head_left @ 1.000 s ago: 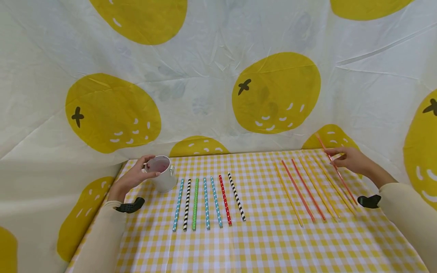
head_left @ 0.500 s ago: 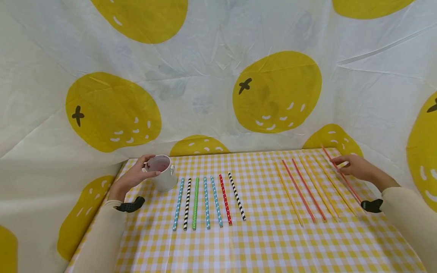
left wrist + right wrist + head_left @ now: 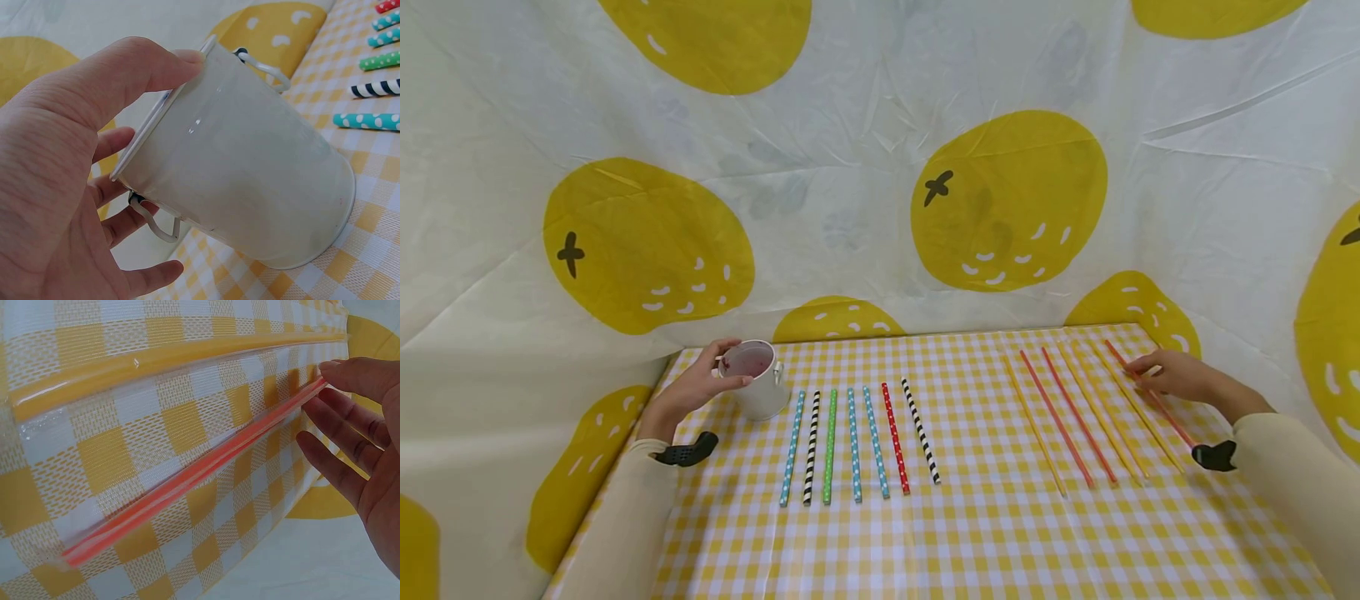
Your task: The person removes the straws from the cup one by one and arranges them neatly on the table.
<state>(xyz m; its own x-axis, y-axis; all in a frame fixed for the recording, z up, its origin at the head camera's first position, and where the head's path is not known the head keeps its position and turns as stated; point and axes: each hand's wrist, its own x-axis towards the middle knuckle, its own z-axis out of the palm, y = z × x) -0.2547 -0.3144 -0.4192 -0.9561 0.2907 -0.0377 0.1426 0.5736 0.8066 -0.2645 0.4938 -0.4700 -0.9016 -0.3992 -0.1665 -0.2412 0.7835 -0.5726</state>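
My left hand [image 3: 698,382] grips a small white metal pail [image 3: 762,392] at its rim. In the left wrist view the thumb lies over the rim of the pail [image 3: 244,156], with the fingers behind it near one side handle. The pail stands on the checked cloth. At the far right my right hand [image 3: 1180,379] pinches a red straw [image 3: 1165,412] between thumb and fingers. The right wrist view has this straw [image 3: 181,478] lying along the cloth, thumb and index fingertip at its far end. Beside it runs a yellow straw [image 3: 169,359].
Between the hands lies a row of patterned paper straws: blue dotted, black striped, a green one [image 3: 830,450] and a red dotted one [image 3: 894,437]. Right of them are several plain red and yellow straws [image 3: 1033,425]. A fruit-print curtain [image 3: 850,208] hangs behind the checked cloth [image 3: 850,550].
My right hand has lowered the red straw and drawn it nearer, so it now lies at the right end of the plain row. The left hand and pail have stayed put.
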